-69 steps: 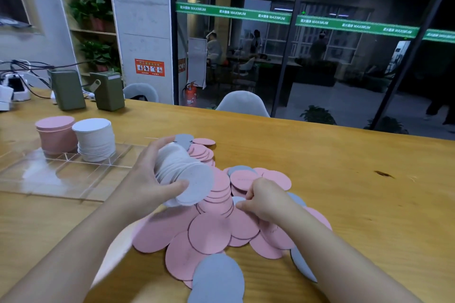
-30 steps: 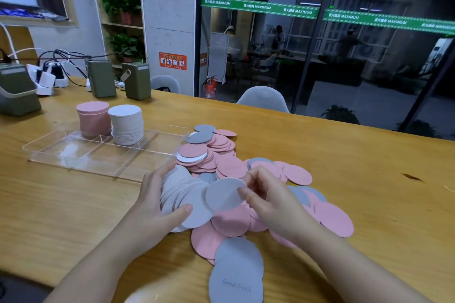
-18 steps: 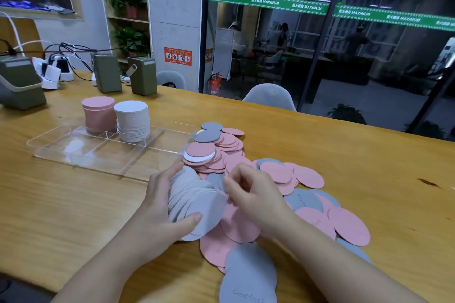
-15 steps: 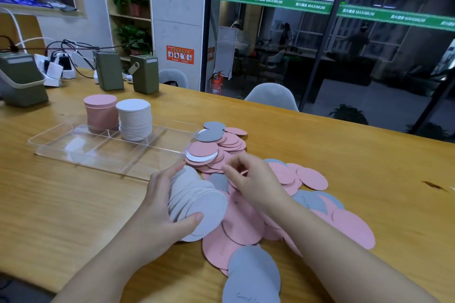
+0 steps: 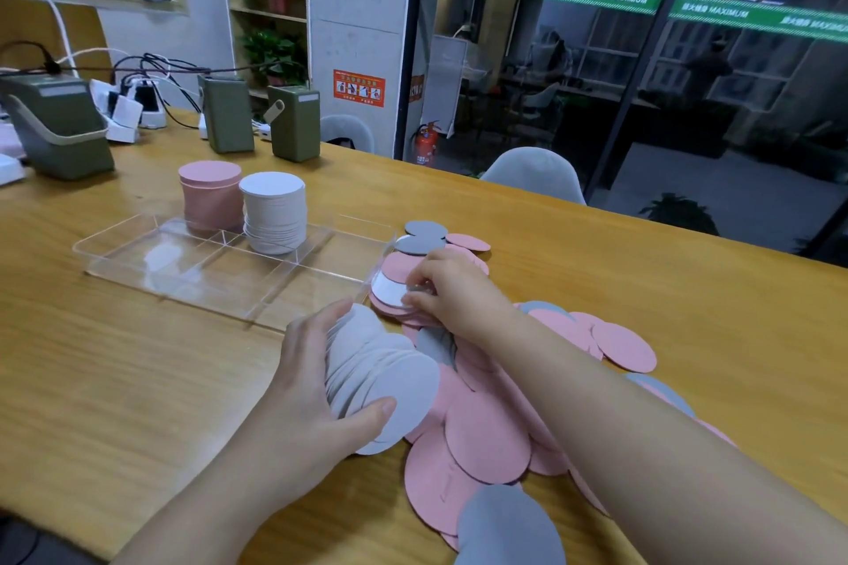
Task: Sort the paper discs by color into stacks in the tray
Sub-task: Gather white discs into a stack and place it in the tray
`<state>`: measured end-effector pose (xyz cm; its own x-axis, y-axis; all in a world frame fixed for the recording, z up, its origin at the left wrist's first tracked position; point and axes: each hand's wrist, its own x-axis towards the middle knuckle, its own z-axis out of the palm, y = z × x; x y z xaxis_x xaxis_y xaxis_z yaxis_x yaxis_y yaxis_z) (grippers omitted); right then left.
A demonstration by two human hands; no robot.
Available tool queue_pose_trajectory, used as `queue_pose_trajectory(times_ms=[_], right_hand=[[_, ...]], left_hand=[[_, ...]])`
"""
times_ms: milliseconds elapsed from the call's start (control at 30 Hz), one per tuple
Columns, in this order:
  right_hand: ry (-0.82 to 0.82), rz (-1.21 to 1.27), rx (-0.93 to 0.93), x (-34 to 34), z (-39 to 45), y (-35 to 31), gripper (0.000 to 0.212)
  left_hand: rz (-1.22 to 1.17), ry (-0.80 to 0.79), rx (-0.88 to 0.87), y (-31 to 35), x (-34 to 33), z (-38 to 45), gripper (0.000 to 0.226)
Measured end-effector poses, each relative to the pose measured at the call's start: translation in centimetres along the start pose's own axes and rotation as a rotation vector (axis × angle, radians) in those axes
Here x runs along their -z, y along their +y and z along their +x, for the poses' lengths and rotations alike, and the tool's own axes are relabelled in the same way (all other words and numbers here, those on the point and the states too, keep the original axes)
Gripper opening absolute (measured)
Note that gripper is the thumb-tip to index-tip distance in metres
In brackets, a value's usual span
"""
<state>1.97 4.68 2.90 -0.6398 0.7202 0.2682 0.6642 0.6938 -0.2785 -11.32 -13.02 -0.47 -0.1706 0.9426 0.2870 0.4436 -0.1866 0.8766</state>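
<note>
A: What was shown in the head view?

B: A fan of white discs [image 5: 381,374] was held in the left hand [image 5: 312,399], thumb curled over the front disc and fingers [image 5: 321,326] wrapped behind. The fan was kept just above the table [image 5: 137,381], at the near left edge of the loose pile [image 5: 482,417].

A: And the right hand?

B: The right hand [image 5: 452,289] was reached forward over the pile to a small heap [image 5: 404,284] just beside the tray [image 5: 220,271]. Its fingertips [image 5: 413,300] were curled onto a white disc [image 5: 387,291] that was half covered by a pink one. Whether the disc was already pinched or only touched could not be told.

A: Where was the sorted work?

B: Two stacks were stood in the tray's far compartments: pink [image 5: 211,193] on the left, white [image 5: 274,211] beside it on the right. The near compartments were seen without discs. Grey discs were scattered through the pile, and no grey stack was seen in the tray.

A: What was the coming move judged to turn on?

B: The white disc lay beyond the fan and slightly right of it, under the right hand's fingers, so the right hand was clearly nearer. The disc would probably have to be slid from under the pink one and drawn back toward the fan.
</note>
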Motion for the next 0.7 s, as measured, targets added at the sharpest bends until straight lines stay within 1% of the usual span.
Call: queue_pose_trajectory(times_ms=[200,267,333,400,467,500,533,567,633,700], right_hand=[[-0.109,0.001,0.001,0.8,0.1,0.2,0.033],[-0.129,-0.033,0.037,1.1,0.1,0.0,0.034],[-0.155,-0.146,0.087,1.2,0.4,-0.2,0.031],[-0.184,-0.348,0.146,1.0,0.7,-0.5,0.023],[-0.066,-0.502,0.272,0.4,0.8,-0.7,0.014],[-0.033,-0.513,0.296,0.3,0.7,-0.7,0.023],[0.015,-0.507,0.294,0.0,0.7,-0.4,0.036],[0.065,-0.495,0.27,-0.4,0.8,0.3,0.042],[0.113,-0.491,0.248,-0.8,0.2,1.2,0.043],[0.127,-0.465,0.233,-0.1,-0.9,1.2,0.038]], left_hand=[[0.022,-0.02,0.02,0.1,0.2,0.2,0.08],[0.021,-0.015,0.019,0.1,0.2,0.1,0.08],[0.016,-0.012,0.017,0.1,0.2,0.1,0.08],[0.016,-0.012,0.02,0.1,0.2,0.2,0.08],[0.011,-0.014,0.025,0.2,0.2,0.2,0.079],[0.007,-0.013,0.027,0.3,0.2,0.2,0.079],[0.003,-0.011,0.027,0.3,0.1,0.2,0.079],[0.001,-0.009,0.027,0.4,0.1,0.2,0.079],[0.004,-0.011,0.027,0.5,0.2,0.2,0.079],[0.012,-0.015,0.026,0.6,0.2,0.1,0.078]])
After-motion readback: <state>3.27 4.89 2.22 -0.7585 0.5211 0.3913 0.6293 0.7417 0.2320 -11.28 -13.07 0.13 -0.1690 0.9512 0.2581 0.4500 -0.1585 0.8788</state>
